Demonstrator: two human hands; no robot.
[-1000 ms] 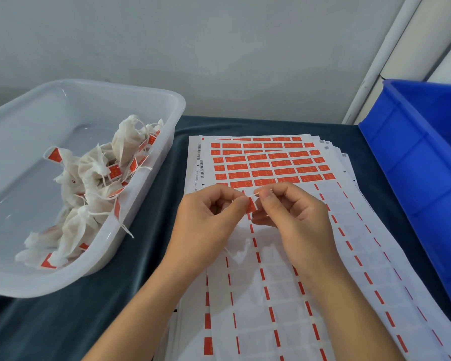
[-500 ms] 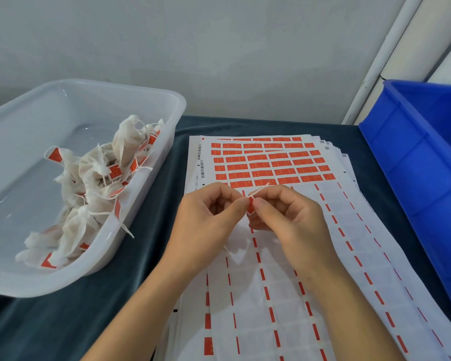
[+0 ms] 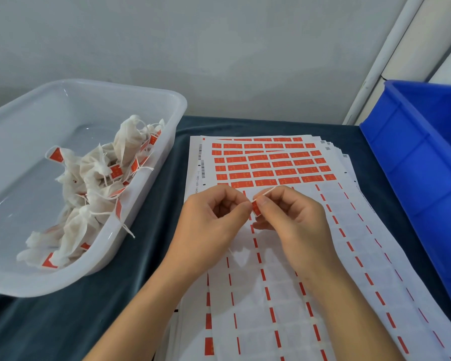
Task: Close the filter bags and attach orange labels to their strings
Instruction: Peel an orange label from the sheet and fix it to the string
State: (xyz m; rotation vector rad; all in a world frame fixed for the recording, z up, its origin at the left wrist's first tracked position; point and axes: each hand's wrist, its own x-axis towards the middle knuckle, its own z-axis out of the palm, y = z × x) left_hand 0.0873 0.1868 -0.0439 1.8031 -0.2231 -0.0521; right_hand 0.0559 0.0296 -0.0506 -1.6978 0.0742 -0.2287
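Dark blue cloth [image 3: 63, 321] covers the table, label sheets [image 3: 284, 295] fanned across it. Both hands meet above them: left hand [image 3: 211, 220] and right hand [image 3: 294, 217] pinch one orange label [image 3: 255, 208] on a white string [image 3: 266, 192]. Finished bags [image 3: 89, 183] fill the clear tub [image 3: 141, 217] at left.

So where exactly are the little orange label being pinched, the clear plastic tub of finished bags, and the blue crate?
small orange paper label [image 3: 255, 208], head view, on its visible face between the fingertips.
clear plastic tub [image 3: 151, 93], head view, on its far rim.
blue plastic crate [image 3: 412, 162], head view, on its outer side wall.
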